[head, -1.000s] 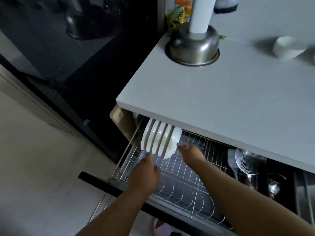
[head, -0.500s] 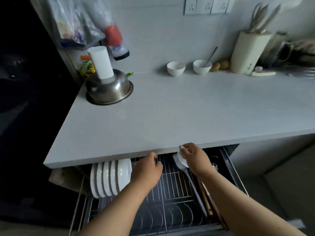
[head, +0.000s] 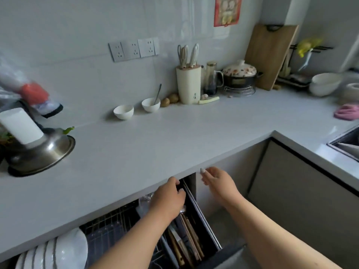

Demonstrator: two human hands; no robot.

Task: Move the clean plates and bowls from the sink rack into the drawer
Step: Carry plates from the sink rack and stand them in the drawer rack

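From the head camera, the pale grey L-shaped worktop (head: pixel 174 144) fills the middle of the view, and the open pull-out drawer with a wire rack (head: pixel 116 226) shows below its front edge. A row of white plates standing on edge (head: pixel 56 251) sits in the drawer's left end, at the bottom left of the picture. The drawer's right compartment holds wooden chopsticks and utensils (head: pixel 186 235).

The left hand (head: pixel 168 199) hangs over that right compartment just under the worktop's front edge, its fingers loosely curled and holding nothing. The right hand (head: pixel 218 181) is beside it, clear of the drawer and in front of the beige cabinet face, fingers relaxed and slightly spread, also holding nothing.

At the worktop's left edge a steel mixing bowl (head: pixel 38 152) carries a white cylinder (head: pixel 20 125). Along the back edge stand two small white bowls (head: pixel 124 111), the right one with a spoon in it, then a cream knife block (head: pixel 188 84), a flowered lidded pot (head: pixel 240 74) and a wooden chopping board (head: pixel 271 55) leaning on the wall. Near the right back corner sit stacked white bowls (head: pixel 325 83), with a pink cloth (head: pixel 347 112) near them. The dark sink (head: pixel 345 142) opens at the right edge.
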